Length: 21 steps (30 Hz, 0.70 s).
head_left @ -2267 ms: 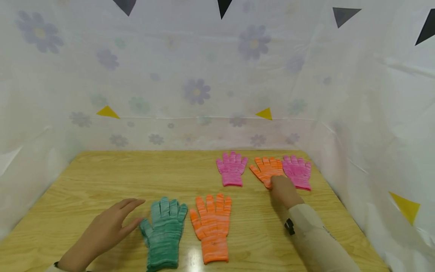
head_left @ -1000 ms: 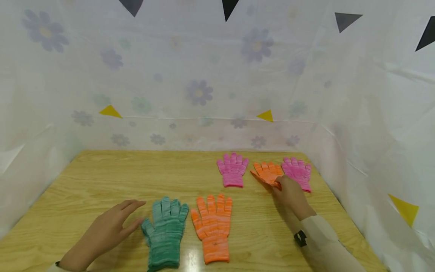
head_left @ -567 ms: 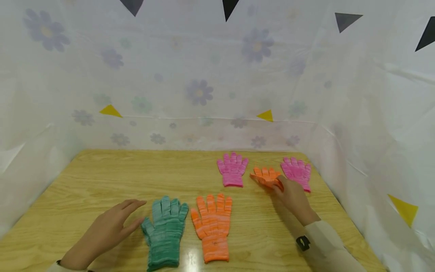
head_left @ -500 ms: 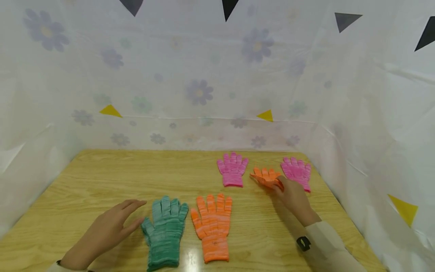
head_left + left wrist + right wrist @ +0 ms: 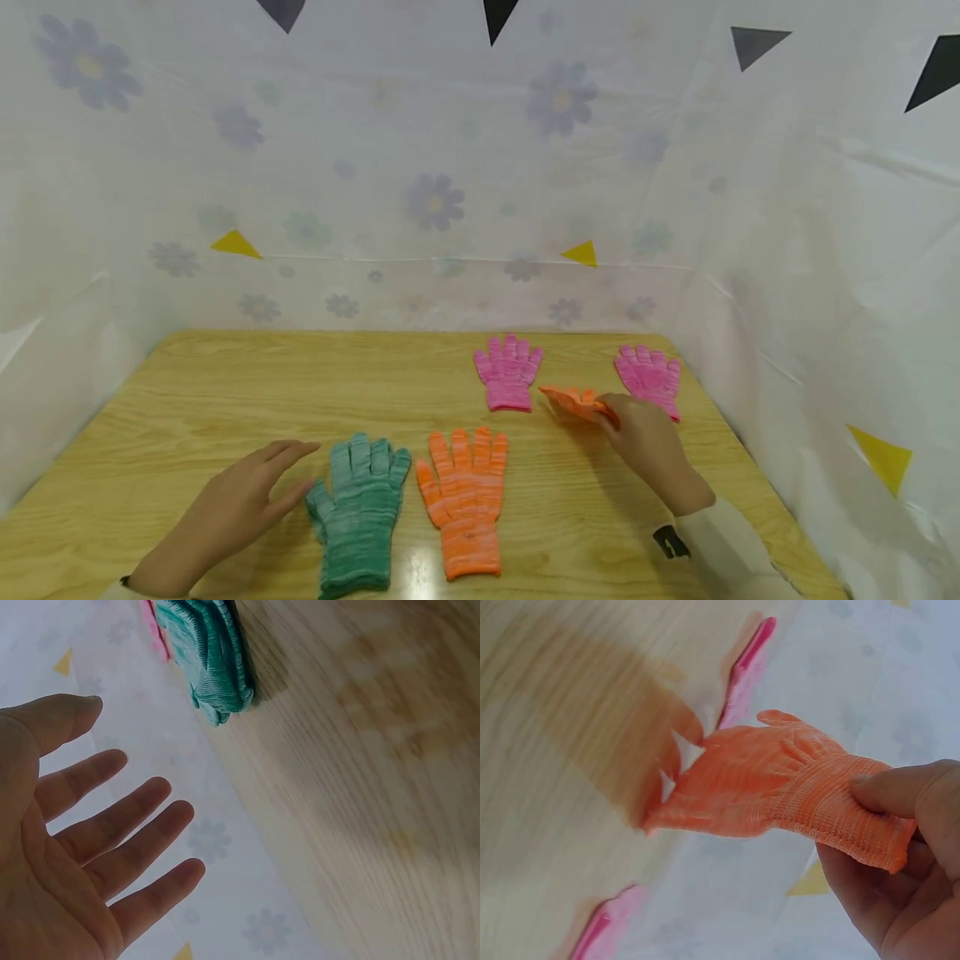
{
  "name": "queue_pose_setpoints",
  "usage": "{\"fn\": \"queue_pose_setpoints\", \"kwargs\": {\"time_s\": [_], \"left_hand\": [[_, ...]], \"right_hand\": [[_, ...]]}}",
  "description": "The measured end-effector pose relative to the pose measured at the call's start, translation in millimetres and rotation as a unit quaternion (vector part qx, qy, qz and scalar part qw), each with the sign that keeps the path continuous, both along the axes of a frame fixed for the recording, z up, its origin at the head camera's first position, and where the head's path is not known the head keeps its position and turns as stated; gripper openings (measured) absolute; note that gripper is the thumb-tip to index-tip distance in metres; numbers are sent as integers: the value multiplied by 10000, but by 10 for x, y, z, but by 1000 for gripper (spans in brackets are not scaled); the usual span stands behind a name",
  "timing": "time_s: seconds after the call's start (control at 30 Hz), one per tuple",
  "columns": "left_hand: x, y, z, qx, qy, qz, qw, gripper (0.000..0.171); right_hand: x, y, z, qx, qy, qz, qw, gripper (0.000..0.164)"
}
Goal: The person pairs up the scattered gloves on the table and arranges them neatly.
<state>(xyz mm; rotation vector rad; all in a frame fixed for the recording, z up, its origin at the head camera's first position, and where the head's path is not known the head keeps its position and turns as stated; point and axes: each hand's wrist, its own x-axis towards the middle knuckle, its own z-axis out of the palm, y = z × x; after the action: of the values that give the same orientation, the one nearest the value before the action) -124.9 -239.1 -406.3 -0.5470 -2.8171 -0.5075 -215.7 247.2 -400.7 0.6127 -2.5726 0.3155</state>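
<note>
My right hand (image 5: 648, 442) pinches the cuff of an orange knit glove (image 5: 742, 780) between thumb and fingers. The cuff is raised and the glove slopes down, its fingertips close over the table. Near the left front, my left hand (image 5: 232, 504) hovers with fingers spread and holds nothing, as the left wrist view shows. Just right of it lies a green knit glove (image 5: 362, 517), flat with fingers pointing away. Beside that is a second orange glove (image 5: 467, 504), also flat. Two pink gloves lie at the back: one (image 5: 508, 375) left of the held glove, the other (image 5: 648, 379) right of it.
The wooden table (image 5: 300, 383) is enclosed at the back and sides by a pale flowered sheet (image 5: 337, 167). Yellow triangles (image 5: 236, 244) and dark triangles mark the sheet.
My right hand has taken hold of the far orange glove's cuff, lifted it and drawn it slightly left and nearer, away from the right pink glove. My left hand has stayed in place.
</note>
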Motion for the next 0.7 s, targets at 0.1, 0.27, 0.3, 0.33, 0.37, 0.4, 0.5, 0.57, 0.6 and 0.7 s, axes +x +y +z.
{"fn": "queue_pose_setpoints", "kwargs": {"time_s": [0.1,0.27,0.3,0.33,0.37,0.4,0.5,0.57,0.6,0.7], "left_hand": [[-2,-8,-8,10,-17,4,10000,43],[4,-12,-16,28,-6,-22,10000,42],[5,-11,-16,33,-12,-29,10000,42],[9,-11,-15,36,-11,-30,10000,42],[12,-11,-15,43,-3,-29,10000,42],[14,-11,-14,47,-7,-24,10000,42],[19,-13,-18,50,0,-17,10000,41],[20,-15,-23,44,14,-17,10000,41],[20,-17,-27,37,26,-23,10000,41],[21,-23,-39,16,67,-29,10000,41]], "right_hand": [[59,-60,81,58,1,29,10000,14],[144,-152,180,88,85,110,9999,14],[156,-167,193,93,117,130,9998,14],[168,-182,204,89,148,153,9997,14],[177,-195,213,83,174,163,9997,14],[185,-206,219,72,184,174,9997,14],[204,-231,233,42,216,201,9996,14],[214,-241,237,20,230,223,9995,15],[219,-245,240,16,230,240,9994,15],[234,-252,257,36,266,294,9992,16]]}}
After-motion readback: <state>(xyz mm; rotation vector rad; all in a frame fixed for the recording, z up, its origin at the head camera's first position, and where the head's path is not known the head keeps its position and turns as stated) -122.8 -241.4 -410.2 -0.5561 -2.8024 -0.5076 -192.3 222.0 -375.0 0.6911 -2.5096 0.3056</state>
